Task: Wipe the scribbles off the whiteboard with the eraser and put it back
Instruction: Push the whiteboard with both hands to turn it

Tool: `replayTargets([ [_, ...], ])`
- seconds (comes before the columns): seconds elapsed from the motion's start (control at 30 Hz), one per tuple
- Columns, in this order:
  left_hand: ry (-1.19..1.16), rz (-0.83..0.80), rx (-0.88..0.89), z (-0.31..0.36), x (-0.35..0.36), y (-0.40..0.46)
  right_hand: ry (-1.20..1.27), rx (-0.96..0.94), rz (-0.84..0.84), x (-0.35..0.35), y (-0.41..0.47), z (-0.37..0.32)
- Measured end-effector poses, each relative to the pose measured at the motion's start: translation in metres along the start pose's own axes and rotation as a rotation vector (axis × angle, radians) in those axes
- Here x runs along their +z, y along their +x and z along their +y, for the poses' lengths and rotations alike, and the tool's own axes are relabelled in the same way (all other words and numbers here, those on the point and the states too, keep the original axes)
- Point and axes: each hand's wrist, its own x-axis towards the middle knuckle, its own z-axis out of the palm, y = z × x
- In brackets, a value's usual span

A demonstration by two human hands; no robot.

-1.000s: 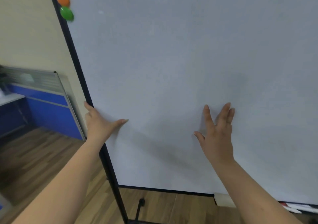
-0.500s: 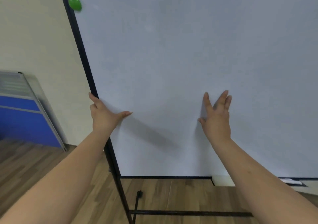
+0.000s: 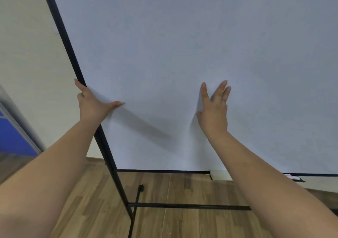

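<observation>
A person's left hand (image 3: 93, 104) grips the black frame (image 3: 69, 42) at the side of the whiteboard (image 3: 182, 45), thumb spread across the board face and fingers wrapped behind the edge, while the right hand (image 3: 214, 109) lies flat and open against the panel, fingers splayed and holding nothing. No scribbles show on the visible stretch of board, and the eraser cannot be made out; a pale tray (image 3: 219, 175) with small items at its far end sits below the right forearm along the board's bottom edge, the likeliest place for it. The hands appear to be steadying or turning the board, a move best done with even pressure from both palms so the stand (image 3: 182, 205) does not skid on the wooden floor (image 3: 91, 201). Beyond the left hand the frame stands close to a cream wall (image 3: 27, 54), leaving little swing room there; toward the right hand the panel runs on past the picture's edge
</observation>
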Motion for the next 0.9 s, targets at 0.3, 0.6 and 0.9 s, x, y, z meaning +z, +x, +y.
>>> replayTargets([
  [0.3, 0.003, -0.041, -0.003, 0.011, 0.047, 0.052, 0.003, 0.041, 0.007, 0.027, 0.044, 0.008],
  [0.6, -0.003, -0.020, 0.039, 0.008, 0.079, 0.094, -0.024, 0.078, 0.024, 0.048, 0.074, 0.003],
  [0.9, -0.020, -0.027, 0.029, -0.004, 0.084, 0.124, -0.021, 0.064, 0.018, 0.066, 0.082, -0.006],
])
